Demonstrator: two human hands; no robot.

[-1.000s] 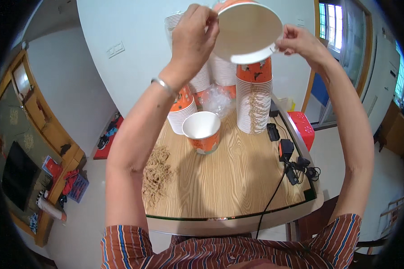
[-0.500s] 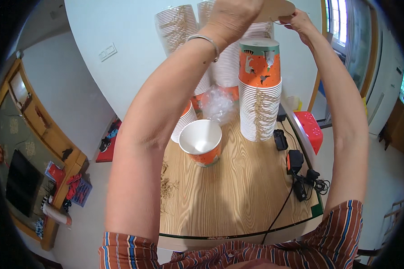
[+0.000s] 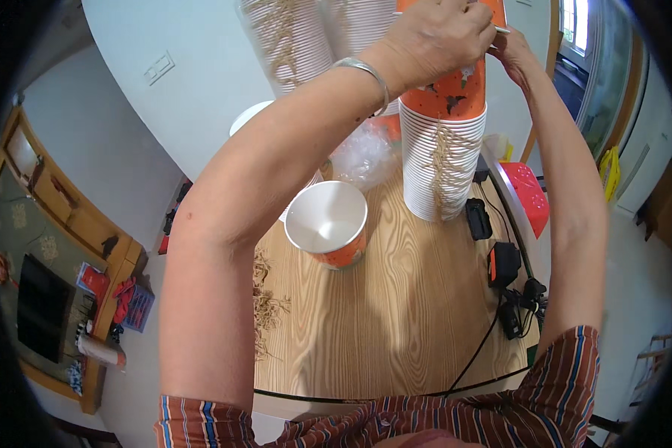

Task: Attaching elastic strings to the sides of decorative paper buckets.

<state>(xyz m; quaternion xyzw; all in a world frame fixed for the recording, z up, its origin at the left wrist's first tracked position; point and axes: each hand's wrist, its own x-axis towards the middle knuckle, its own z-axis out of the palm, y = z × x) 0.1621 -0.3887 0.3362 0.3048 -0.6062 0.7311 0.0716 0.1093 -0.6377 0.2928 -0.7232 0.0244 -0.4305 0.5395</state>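
Observation:
At the top edge, my left hand, with a bangle at the wrist, is closed on the white rim of an orange paper bucket, which is partly cut off by the frame. My right hand grips the rim's other side; its fingers are partly hidden. The bucket is rim down, over a tall stack of upturned white-rimmed buckets with tan cord handles bunched down the front. A single bucket, white inside and orange outside, stands upright on the wooden table. My left forearm partly covers another stack behind it.
Tall stacks of buckets stand against the wall. Crumpled clear plastic lies before them. Loose tan cords are on the table's left. Black chargers and cables line the right edge, near a red stool.
Both hands have brought the held bucket from beyond the stack to just over its top, rim down. The view has shifted slightly closer to the stacks.

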